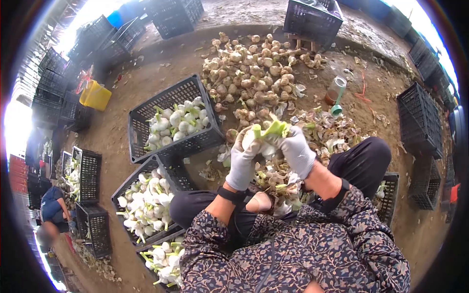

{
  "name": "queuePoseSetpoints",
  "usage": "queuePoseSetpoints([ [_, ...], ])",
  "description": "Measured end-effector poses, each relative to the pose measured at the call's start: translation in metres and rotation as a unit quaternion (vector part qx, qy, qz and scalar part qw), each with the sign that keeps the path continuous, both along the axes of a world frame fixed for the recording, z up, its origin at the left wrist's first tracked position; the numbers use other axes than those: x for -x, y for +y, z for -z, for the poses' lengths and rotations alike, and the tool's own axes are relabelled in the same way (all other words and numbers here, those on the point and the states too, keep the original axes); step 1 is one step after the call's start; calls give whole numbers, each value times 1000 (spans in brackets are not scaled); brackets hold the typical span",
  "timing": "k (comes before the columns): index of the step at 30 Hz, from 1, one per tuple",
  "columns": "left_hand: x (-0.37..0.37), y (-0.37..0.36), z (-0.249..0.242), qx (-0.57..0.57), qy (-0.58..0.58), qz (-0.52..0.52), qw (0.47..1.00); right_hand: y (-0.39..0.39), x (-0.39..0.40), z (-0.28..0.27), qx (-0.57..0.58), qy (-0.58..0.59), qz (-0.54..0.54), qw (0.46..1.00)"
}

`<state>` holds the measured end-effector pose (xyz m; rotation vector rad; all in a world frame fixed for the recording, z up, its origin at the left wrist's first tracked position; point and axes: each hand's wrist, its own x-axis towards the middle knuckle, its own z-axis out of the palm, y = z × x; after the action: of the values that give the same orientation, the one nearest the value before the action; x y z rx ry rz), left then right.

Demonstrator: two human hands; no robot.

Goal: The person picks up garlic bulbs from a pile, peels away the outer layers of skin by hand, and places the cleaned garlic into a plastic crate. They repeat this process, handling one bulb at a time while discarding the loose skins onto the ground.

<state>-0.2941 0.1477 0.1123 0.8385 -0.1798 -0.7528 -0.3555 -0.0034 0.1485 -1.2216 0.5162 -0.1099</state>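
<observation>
Both my hands wear grey-white gloves and meet on one garlic bulb [267,133] with a green stem stub. My left hand [243,158] grips the bulb from the left. My right hand [296,151] holds it from the right, fingers curled on its skin. A heap of unpeeled, dirt-brown garlic [254,71] lies on the ground beyond my hands. Peeled skins and stems [322,129] are scattered under and around my hands.
A black crate [141,117] of clean white garlic stands to the left, two more filled crates [128,188] nearer my left knee. Empty black crates ring the area [420,117]. A yellow container [95,95] and a bottle [335,90] sit on the dirt. Another person [51,207] crouches far left.
</observation>
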Motion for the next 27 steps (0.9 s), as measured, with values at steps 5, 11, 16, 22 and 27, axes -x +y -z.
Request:
queuePoseSetpoints([
  [5,6,2,-23,64,-22,55,996,-62,-23,37,115,-11,145,983],
  [11,7,10,-17,59,-39,136,988,-108,-11,49,711,247,-228,617],
  [16,4,7,-15,-38,-112,69,991,-56,20,-24,601,-86,-144,782],
  [22,8,-2,-9,-117,-137,9,984,-11,28,-26,692,-99,-124,705],
  [27,1,8,0,-135,-137,61,979,-20,15,8,647,-112,-98,748],
])
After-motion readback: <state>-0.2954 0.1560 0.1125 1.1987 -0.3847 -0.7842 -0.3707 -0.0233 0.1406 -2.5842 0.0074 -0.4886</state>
